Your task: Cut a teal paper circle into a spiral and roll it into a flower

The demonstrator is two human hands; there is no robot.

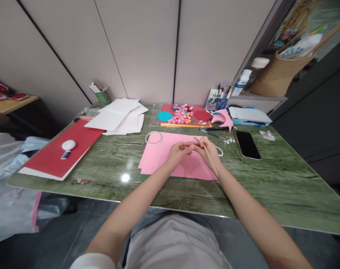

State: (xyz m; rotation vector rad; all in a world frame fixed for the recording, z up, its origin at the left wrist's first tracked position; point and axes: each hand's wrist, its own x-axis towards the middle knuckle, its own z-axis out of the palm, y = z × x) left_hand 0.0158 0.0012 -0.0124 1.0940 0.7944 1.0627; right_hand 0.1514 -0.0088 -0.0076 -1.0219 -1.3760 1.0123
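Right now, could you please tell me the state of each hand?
Left hand: curled inward; whether it grips anything cannot be told.
Right hand: closed, holding a slim stick.

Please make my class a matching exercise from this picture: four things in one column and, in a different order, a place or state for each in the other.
Things
1. Thin stick
2. Phone
3. Pink sheet
4. White rounded object

Places and states
A. Lying beneath the left hand and the right hand
B. Resting on the red sheet
C. Held in the right hand
D. Screen dark, lying face up

Right pairs: 1-C, 2-D, 3-A, 4-B
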